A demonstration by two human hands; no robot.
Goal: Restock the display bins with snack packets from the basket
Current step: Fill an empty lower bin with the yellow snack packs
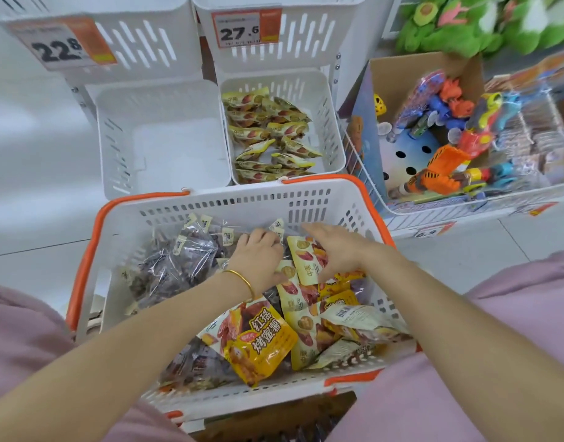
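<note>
Basket's (242, 392) cream packet (303, 260) between left fingers (274, 245) and right fingers (309, 229)

Open left bin (114, 148) beyond basket rim (242, 190)

Basket (121, 218): white, orange-rimmed, nearest me. I see it well filled.
Clear packets (178, 253): dark contents, heaped left.
Yellow-cream packets (261, 342): piled right.
Right bin (333, 119): small cream packets (268, 129) in a loose layer.
Left bin (165, 141): white, slotted.

Cardboard toy box (402, 70), green plush (450, 33)
</note>
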